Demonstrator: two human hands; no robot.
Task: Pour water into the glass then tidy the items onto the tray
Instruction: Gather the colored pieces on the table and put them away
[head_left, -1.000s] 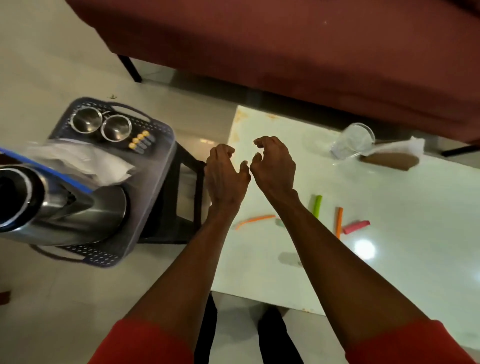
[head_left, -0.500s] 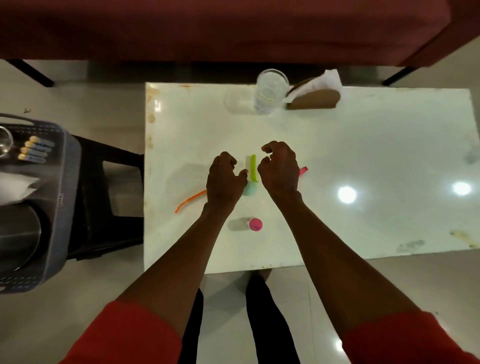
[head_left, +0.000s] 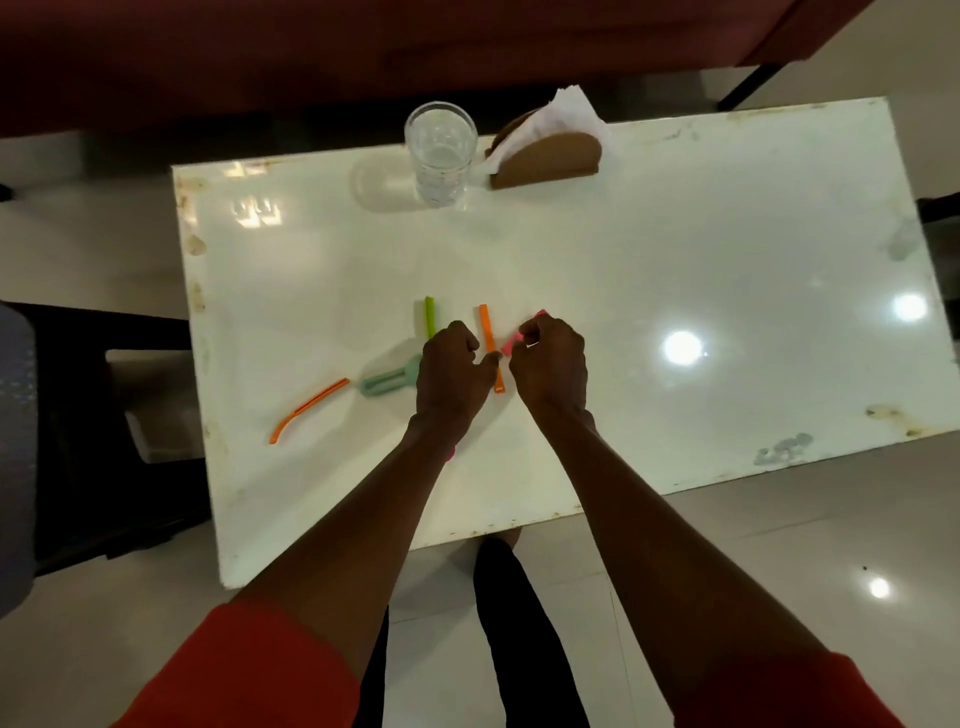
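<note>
Dim overhead light, bright glare spots on glossy table (head_left: 675, 260)

Both forearms reach fwd over the table (head_left: 675, 249), red sleeves pushed up near elbows. Left hand (head_left: 451, 376) and right hand (head_left: 550, 364) hover side by side near table's middle, backs up, fingers loosely curled, thumbs nearly meeting. No clear grip on anything; right fingertips hidden.
</note>
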